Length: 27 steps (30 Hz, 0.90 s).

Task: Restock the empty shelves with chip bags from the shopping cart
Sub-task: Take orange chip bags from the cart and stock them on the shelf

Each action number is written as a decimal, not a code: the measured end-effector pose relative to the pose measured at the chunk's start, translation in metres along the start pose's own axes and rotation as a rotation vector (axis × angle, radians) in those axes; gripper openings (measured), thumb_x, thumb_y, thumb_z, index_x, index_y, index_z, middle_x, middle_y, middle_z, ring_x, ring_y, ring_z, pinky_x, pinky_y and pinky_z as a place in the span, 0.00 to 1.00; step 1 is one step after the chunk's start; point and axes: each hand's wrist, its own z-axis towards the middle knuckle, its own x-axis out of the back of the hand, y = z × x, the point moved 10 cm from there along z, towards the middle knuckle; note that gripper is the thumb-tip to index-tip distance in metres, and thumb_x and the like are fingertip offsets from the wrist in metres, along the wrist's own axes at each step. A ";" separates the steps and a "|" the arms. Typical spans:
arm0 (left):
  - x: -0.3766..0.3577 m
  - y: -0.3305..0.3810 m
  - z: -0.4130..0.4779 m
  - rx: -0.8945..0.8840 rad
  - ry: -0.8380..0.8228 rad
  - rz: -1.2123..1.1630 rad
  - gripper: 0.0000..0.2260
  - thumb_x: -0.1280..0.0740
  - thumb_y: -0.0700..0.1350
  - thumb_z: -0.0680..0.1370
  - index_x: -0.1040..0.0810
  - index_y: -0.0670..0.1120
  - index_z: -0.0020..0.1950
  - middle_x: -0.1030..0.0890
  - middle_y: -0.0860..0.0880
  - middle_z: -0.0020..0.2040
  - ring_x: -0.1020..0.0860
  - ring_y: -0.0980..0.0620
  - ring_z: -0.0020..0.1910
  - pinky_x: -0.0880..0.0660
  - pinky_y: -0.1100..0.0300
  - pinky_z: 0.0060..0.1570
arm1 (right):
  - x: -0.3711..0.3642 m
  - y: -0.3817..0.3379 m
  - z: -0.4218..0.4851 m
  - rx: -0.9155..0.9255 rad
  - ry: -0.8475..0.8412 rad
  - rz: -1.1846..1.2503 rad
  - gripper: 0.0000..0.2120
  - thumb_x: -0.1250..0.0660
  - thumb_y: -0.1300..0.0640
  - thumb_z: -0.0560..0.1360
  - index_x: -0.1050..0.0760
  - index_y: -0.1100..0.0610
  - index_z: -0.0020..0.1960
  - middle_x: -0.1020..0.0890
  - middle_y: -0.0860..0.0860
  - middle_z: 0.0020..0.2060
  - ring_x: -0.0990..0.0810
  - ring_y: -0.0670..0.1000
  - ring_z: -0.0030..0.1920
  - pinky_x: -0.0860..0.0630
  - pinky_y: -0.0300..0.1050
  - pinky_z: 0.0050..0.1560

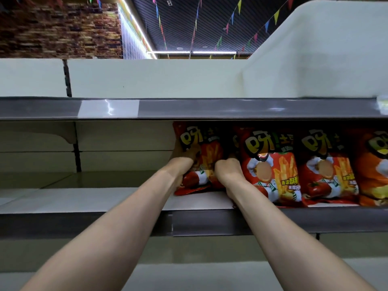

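A red chip bag (204, 148) stands upright on the middle shelf (84, 198), leftmost in a row of bags. My left hand (182, 162) grips its left edge and my right hand (228, 171) grips its right side, both arms stretched forward. To its right stand two more red chip bags (270, 164) (327, 162) and an orange chip bag (373, 164) at the frame's right edge. The shopping cart is out of view.
The shelf's left half is bare up to an upright post (76, 152). A top shelf (189, 108) with a grey price rail runs overhead, a white back panel (147, 78) behind it. A lower shelf (189, 276) lies beneath my arms.
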 end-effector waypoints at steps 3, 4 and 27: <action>-0.001 -0.010 0.005 0.025 0.004 -0.025 0.20 0.30 0.47 0.75 0.29 0.52 0.66 0.23 0.46 0.64 0.22 0.46 0.59 0.24 0.48 0.61 | 0.002 -0.001 -0.004 0.096 0.015 -0.190 0.08 0.41 0.59 0.79 0.28 0.62 0.46 0.25 0.56 0.44 0.26 0.56 0.46 0.31 0.43 0.46; 0.000 -0.009 0.008 0.045 0.008 -0.023 0.14 0.31 0.44 0.77 0.27 0.50 0.61 0.22 0.43 0.63 0.21 0.45 0.55 0.21 0.50 0.56 | -0.002 -0.003 -0.007 0.145 -0.002 -0.239 0.11 0.38 0.55 0.78 0.30 0.59 0.39 0.24 0.54 0.41 0.26 0.55 0.45 0.30 0.44 0.46; 0.001 0.009 0.032 -0.032 0.146 0.060 0.35 0.34 0.64 0.74 0.39 0.49 0.76 0.27 0.46 0.67 0.26 0.45 0.63 0.29 0.50 0.65 | -0.042 -0.035 -0.031 0.677 0.038 -1.052 0.14 0.44 0.54 0.82 0.25 0.58 0.62 0.22 0.59 0.59 0.28 0.61 0.63 0.36 0.52 0.63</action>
